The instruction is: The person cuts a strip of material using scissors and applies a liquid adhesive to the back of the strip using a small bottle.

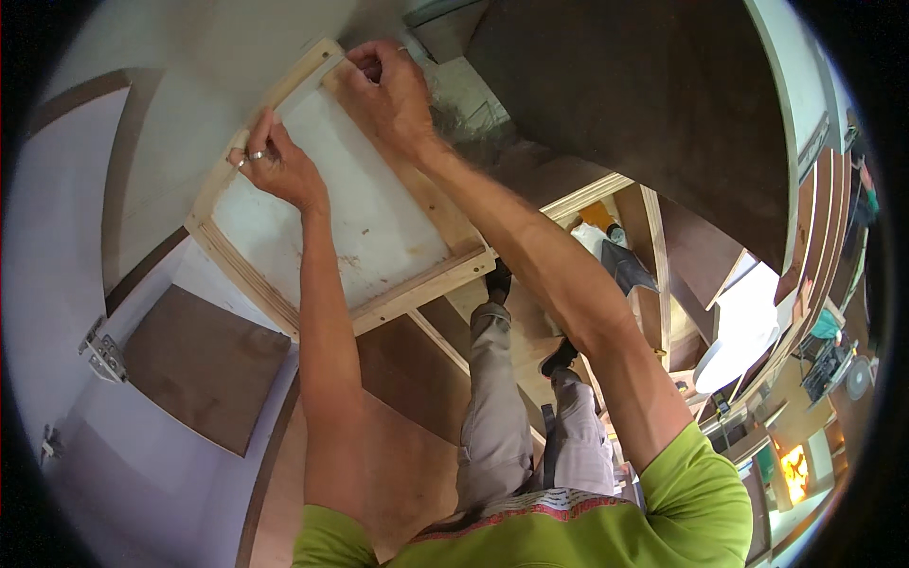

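A shallow wooden drawer-like box (pixel 426 301) with pale wood rails and a white bottom panel is tilted in front of me. My left hand (pixel 279 170), with rings on its fingers, is closed on the box's left rail, fingertips over the edge. At the far corner of the box my right hand (pixel 393 99) is curled, its thumb and fingers drawn together beside the rail. Whatever those right fingers hold, if anything, is hidden. Some reddish-brown specks lie on the white panel.
A large dark brown panel (pixel 644 104) stands at the upper right. On the left is a pale cabinet door with a metal hinge (pixel 100 352) and a brown board (pixel 208 364). Below lies an open wooden frame (pixel 655 275) with a dark grey object (pixel 627 267) inside. My legs stand among these pieces.
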A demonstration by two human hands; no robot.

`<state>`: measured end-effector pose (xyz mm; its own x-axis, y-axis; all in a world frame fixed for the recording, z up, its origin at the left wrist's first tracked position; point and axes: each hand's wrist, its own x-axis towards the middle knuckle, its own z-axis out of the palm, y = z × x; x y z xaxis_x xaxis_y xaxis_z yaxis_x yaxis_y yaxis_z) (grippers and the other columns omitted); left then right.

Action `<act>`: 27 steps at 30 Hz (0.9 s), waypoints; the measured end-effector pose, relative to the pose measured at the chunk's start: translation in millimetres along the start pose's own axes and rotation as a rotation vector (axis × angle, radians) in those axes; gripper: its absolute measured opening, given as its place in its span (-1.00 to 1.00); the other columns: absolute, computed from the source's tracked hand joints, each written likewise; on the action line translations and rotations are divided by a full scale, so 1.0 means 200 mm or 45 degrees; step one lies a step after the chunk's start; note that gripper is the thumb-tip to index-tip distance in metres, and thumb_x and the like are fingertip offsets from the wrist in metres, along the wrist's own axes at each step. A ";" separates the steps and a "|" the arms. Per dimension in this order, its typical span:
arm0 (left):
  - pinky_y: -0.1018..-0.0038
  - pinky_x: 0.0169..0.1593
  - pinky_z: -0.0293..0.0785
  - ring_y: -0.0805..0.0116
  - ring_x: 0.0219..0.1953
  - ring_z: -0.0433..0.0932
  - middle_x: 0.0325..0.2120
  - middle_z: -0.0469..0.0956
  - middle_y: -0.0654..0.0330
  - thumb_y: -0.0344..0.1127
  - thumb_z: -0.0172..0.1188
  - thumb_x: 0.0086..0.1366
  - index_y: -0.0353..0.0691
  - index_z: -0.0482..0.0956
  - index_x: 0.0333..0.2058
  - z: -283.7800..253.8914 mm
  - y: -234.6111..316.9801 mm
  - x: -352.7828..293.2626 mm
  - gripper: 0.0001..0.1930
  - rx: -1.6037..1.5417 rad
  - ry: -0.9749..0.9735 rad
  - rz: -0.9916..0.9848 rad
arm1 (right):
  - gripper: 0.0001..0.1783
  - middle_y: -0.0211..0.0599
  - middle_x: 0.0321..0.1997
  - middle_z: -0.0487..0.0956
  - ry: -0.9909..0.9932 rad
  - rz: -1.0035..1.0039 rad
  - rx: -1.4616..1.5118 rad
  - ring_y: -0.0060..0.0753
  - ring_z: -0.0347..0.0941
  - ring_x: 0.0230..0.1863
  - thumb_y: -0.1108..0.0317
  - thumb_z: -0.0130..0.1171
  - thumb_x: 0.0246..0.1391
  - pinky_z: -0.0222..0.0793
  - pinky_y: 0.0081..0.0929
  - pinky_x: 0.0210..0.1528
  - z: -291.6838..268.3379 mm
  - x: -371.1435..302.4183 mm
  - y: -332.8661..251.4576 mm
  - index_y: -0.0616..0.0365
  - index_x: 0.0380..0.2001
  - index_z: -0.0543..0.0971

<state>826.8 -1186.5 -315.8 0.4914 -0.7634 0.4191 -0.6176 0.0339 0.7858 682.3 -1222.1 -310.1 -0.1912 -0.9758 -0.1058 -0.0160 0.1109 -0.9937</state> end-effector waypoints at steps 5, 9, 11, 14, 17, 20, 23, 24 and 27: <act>0.49 -0.31 0.48 0.43 -0.34 0.45 -0.25 0.31 0.16 -0.44 0.20 0.30 -0.35 0.65 -0.19 -0.01 -0.01 -0.01 -0.84 0.068 -0.002 0.024 | -0.85 -0.13 -0.39 0.55 0.097 0.073 0.040 -0.14 0.48 -0.31 0.37 0.28 -0.06 0.39 -0.21 -0.19 0.02 0.01 -0.03 0.20 -0.42 0.58; 0.54 -0.35 0.46 0.45 -0.39 0.43 -0.27 0.29 0.17 -0.45 0.20 0.31 -0.31 0.66 -0.19 -0.02 -0.03 0.00 -0.86 0.137 -0.013 0.133 | -0.84 -0.12 -0.42 0.55 0.139 0.008 -0.063 -0.07 0.48 -0.33 0.36 0.31 -0.10 0.37 -0.18 -0.22 0.04 0.03 -0.02 0.18 -0.47 0.56; 0.54 -0.35 0.46 0.46 -0.39 0.41 -0.26 0.28 0.17 -0.42 0.21 0.31 -0.33 0.65 -0.20 -0.01 -0.04 0.00 -0.85 0.134 -0.019 0.161 | -0.82 -0.10 -0.41 0.56 0.181 0.036 -0.070 -0.05 0.48 -0.33 0.34 0.32 -0.11 0.37 -0.16 -0.22 0.06 0.03 -0.01 0.19 -0.49 0.55; 0.53 -0.33 0.46 0.45 -0.36 0.40 -0.27 0.27 0.18 -0.40 0.23 0.30 -0.34 0.65 -0.22 0.00 -0.01 -0.01 -0.86 0.079 -0.007 0.100 | -0.79 -0.10 -0.42 0.54 0.160 0.043 -0.040 -0.05 0.48 -0.33 0.31 0.32 -0.10 0.37 -0.15 -0.22 0.06 0.03 0.01 0.19 -0.47 0.53; 0.48 -0.30 0.46 0.41 -0.29 0.39 -0.27 0.26 0.18 -0.36 0.25 0.29 -0.32 0.64 -0.24 0.02 0.02 -0.01 -0.85 0.025 0.007 0.033 | -0.74 -0.23 -0.38 0.58 0.199 0.058 -0.147 -0.26 0.51 -0.36 0.24 0.33 -0.05 0.42 -0.31 -0.24 0.05 0.02 0.00 0.18 -0.39 0.54; 0.37 -0.21 0.43 0.32 -0.17 0.37 -0.29 0.29 0.16 -0.29 0.28 0.27 -0.28 0.63 -0.25 0.01 0.03 -0.01 -0.82 0.260 0.009 0.092 | -0.71 -0.22 -0.37 0.59 0.110 0.187 -0.148 -0.22 0.53 -0.34 0.20 0.30 -0.03 0.43 -0.28 -0.22 0.02 0.01 -0.03 0.17 -0.34 0.55; 0.25 -0.07 0.35 0.22 -0.09 0.33 -0.29 0.34 0.16 -0.21 0.30 0.25 -0.22 0.64 -0.25 0.01 0.06 -0.01 -0.78 0.588 0.036 0.215 | -0.69 -0.19 -0.38 0.59 0.132 0.120 -0.161 -0.18 0.54 -0.33 0.16 0.28 -0.02 0.43 -0.23 -0.19 0.02 0.03 -0.01 0.18 -0.32 0.55; 0.21 -0.04 0.31 0.19 -0.08 0.32 -0.29 0.37 0.17 -0.18 0.31 0.24 -0.21 0.64 -0.25 0.01 0.07 -0.01 -0.77 0.646 0.042 0.241 | -0.69 -0.18 -0.40 0.59 0.117 0.149 -0.151 -0.17 0.54 -0.32 0.16 0.27 -0.02 0.43 -0.22 -0.18 0.02 0.03 0.00 0.18 -0.32 0.55; 0.16 0.03 0.23 0.15 -0.07 0.30 -0.27 0.41 0.19 -0.14 0.32 0.24 -0.20 0.63 -0.24 0.02 0.06 -0.01 -0.74 0.655 0.028 0.318 | -0.68 -0.17 -0.43 0.59 0.052 0.225 -0.142 -0.15 0.55 -0.32 0.16 0.25 -0.02 0.43 -0.20 -0.16 0.01 0.02 -0.02 0.19 -0.31 0.54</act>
<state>816.7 -1186.6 -309.4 0.3013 -0.7586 0.5777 -0.9334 -0.1109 0.3412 684.0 -1227.1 -305.8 -0.2404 -0.9312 -0.2739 -0.0870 0.3018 -0.9494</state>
